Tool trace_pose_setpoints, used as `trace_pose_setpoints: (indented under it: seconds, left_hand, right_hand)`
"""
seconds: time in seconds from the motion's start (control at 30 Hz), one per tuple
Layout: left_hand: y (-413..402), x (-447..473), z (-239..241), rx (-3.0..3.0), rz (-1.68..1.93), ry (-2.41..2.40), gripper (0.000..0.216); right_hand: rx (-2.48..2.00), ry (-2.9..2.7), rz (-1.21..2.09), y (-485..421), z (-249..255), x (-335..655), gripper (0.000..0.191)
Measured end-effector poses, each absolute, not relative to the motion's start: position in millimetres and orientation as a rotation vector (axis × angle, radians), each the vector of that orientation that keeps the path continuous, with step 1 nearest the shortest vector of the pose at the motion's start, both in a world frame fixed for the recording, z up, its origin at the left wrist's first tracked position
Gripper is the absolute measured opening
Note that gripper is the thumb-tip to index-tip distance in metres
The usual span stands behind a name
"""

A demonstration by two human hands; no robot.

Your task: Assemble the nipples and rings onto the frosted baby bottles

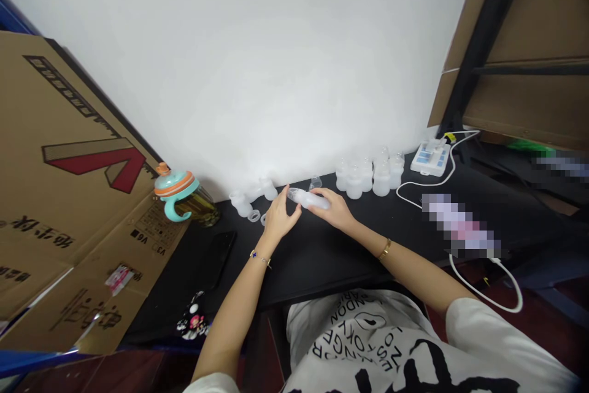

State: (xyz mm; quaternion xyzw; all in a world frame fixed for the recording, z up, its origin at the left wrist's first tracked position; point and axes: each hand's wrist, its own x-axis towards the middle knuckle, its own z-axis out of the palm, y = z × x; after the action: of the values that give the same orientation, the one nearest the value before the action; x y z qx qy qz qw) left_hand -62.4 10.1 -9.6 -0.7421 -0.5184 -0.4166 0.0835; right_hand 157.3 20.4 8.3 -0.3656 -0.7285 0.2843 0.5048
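Observation:
My right hand [332,209] is wrapped around the body of a small, milky white baby bottle [313,200], which lies tilted on its side above the black table. My left hand [280,218] grips the other end, where a clear cap [292,194] covers the top. Just behind the bottle, a loose clear cap [315,182] stands on the table. Left of my left hand are several uncapped white bottles [242,203] near the wall. Two pale rings [254,216] lie in front of them, one partly hidden by my fingers.
Several capped bottles [354,183] stand together on the right. Beyond them are a power strip [431,159] and a white cable [426,184]. A turquoise-lidded jug [202,206], a black phone [216,258] with a charm [193,322], and a large carton [83,166] occupy the left.

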Motion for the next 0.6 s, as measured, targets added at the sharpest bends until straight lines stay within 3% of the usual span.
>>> trace_pose_setpoints:
  seconds: [0.6]
  left_hand:
    - [9.4, -64.5, -2.7, -2.206, -1.234, -1.553, 0.062]
  right_hand:
    - [-0.848, -1.809, 0.615, 19.4, 2.2, 154.2, 0.037]
